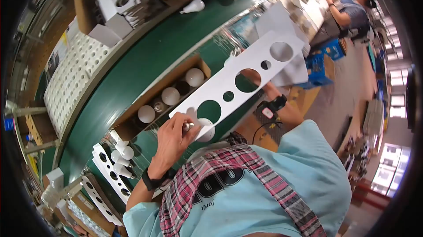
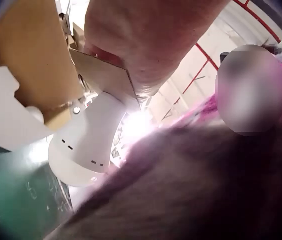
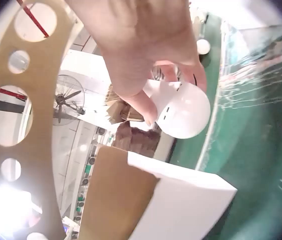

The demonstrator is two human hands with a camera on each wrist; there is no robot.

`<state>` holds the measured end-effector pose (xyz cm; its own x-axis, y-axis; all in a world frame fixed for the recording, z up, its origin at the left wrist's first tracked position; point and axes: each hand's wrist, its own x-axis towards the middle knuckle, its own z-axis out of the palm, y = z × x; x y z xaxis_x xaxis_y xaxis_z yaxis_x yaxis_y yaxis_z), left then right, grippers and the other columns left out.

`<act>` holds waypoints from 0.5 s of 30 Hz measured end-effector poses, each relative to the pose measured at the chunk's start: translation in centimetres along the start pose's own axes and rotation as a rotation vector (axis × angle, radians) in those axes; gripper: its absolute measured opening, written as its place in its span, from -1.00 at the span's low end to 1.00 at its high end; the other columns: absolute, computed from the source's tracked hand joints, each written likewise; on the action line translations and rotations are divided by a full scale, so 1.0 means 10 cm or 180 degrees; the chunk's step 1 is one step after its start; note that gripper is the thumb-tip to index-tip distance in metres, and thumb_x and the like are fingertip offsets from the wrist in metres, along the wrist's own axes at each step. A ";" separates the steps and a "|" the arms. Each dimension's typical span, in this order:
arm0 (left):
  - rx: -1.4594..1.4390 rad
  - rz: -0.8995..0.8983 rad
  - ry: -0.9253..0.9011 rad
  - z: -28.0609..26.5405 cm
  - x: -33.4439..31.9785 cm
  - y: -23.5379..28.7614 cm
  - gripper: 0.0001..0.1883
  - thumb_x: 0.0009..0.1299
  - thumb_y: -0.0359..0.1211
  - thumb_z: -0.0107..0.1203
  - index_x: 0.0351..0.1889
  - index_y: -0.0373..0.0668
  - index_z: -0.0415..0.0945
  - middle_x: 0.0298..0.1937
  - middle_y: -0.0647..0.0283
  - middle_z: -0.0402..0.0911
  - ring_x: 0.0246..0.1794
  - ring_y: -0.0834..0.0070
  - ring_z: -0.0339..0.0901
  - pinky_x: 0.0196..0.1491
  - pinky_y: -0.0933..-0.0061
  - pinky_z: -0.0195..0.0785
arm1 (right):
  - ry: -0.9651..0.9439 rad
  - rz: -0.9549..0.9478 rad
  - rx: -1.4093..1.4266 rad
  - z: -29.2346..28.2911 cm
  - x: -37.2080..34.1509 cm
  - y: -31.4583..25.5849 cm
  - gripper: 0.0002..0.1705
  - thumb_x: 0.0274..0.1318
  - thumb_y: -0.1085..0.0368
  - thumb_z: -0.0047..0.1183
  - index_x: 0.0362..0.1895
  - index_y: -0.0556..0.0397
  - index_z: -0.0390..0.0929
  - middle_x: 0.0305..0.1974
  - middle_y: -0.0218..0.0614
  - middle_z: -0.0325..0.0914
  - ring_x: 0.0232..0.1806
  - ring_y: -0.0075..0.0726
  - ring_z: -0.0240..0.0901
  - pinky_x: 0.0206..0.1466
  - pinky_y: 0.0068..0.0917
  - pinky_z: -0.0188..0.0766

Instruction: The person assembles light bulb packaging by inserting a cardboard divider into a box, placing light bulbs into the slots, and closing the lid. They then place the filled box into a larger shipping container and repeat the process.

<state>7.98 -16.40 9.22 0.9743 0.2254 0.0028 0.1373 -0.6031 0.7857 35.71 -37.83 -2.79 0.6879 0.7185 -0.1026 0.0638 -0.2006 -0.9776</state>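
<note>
Left hand (image 1: 173, 135): narrow grip, fingers curled about the base of a round white light bulb (image 1: 208, 133), at the strip's eight o'clock end; whether they also grip the card cannot be told.
Right hand (image 3: 151, 55): mostly behind the strip in the head view; the right wrist view shows thumb and fingers closed round the neck of a glossy white bulb with dark slots (image 3: 187, 112).
Punched strip: a long white-faced, brown-backed cardboard piece with round holes (image 1: 217, 91), slanting from eight o'clock to two o'clock above the green conveyor belt (image 1: 145, 47).
Carton: a long brown cardboard box (image 1: 202, 64) at the strip's ten o'clock, round white globes inside.
Loose bulbs: a small white cluster (image 1: 123, 154) at eight o'clock, beside another holed white strip (image 1: 108, 165).
Shirt print: at six o'clock, large black letters half covered by the plaid apron (image 1: 264, 171); small lettering (image 1: 207, 205) below (seemingly "foret").
Watch: black, lit screen (image 1: 268, 113), unreadable.
</note>
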 end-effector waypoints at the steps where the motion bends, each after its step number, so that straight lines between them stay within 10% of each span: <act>1: 0.0037 -0.0012 -0.0104 0.08 0.00 -0.01 -0.73 0.24 -0.24 0.23 -0.27 -0.17 0.42 -0.48 0.21 0.47 -0.50 0.29 0.47 -0.41 0.33 0.33 | 0.0159 0.0098 0.0127 0.02 -0.21 0.21 -0.52 -0.10 0.34 0.33 -0.05 0.10 0.46 -0.03 -0.32 0.45 -0.04 -0.40 0.42 -0.01 -0.41 0.40; 7: 0.0507 0.0217 -0.0319 0.57 -0.05 -0.32 -0.75 0.28 -0.24 0.18 -0.29 -0.20 0.40 -0.53 0.18 0.46 -0.51 0.27 0.49 -0.43 0.31 0.32 | 0.1134 -0.0499 0.1064 0.53 -0.81 0.72 -0.48 -0.20 0.48 0.31 -0.08 0.14 0.39 -0.16 -0.37 0.44 -0.08 -0.46 0.38 -0.03 -0.50 0.36; 10: 0.0650 0.0276 -0.0325 0.70 -0.04 -0.41 -0.75 0.27 -0.25 0.18 -0.31 -0.21 0.39 -0.49 0.17 0.47 -0.51 0.27 0.49 -0.42 0.30 0.32 | 0.1144 -0.0204 -0.0928 0.57 -0.91 0.76 -0.59 -0.16 0.44 0.26 -0.16 0.20 0.42 -0.17 -0.24 0.46 -0.11 -0.33 0.42 0.00 -0.42 0.39; 15: 0.0714 0.0278 -0.0247 0.78 0.01 -0.45 -0.75 0.28 -0.25 0.17 -0.32 -0.21 0.39 -0.43 0.17 0.47 -0.48 0.26 0.50 -0.40 0.29 0.31 | 0.1364 -0.0006 -0.0406 0.56 -0.89 0.98 -0.49 -0.25 0.43 0.26 -0.07 0.18 0.46 -0.12 -0.10 0.51 -0.07 -0.06 0.49 0.03 -0.34 0.38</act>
<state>8.88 -19.59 0.85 0.9938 0.1107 0.0104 0.0797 -0.7744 0.6277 26.14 -42.43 -12.48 0.9235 0.3834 0.0110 0.1356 -0.2994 -0.9444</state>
